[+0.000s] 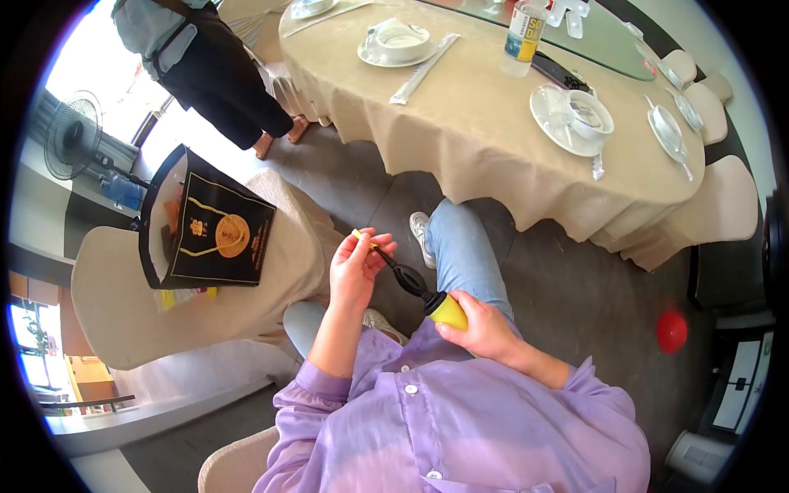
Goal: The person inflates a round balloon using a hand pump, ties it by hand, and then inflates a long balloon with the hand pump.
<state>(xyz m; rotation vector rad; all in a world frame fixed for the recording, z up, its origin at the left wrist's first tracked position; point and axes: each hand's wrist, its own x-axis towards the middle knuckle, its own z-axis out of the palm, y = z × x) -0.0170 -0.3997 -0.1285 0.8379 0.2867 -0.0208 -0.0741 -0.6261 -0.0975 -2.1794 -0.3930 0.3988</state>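
Observation:
My right hand (pixel 485 329) is wrapped around the yellow barrel of a balloon hand pump (pixel 448 312), held in front of my lap. The pump's black handle end and thin black nozzle point up and left toward my left hand (pixel 352 271). My left fingers pinch a small yellow piece (pixel 358 235), which looks like a limp, uninflated balloon, near the nozzle tip. Whether it sits on the nozzle is hidden by the fingers. A round red balloon (pixel 671 332) is at the right, over the dark floor.
A cloth-covered table (pixel 460 107) ahead bears wrapped dishes (pixel 400 43), a bottle (pixel 524 37) and a dark phone-like object (pixel 560 72). A black bag (pixel 222 226) stands on the chair (pixel 107 304) at left. Behind are a fan (pixel 74 135) and a standing person (pixel 222 78).

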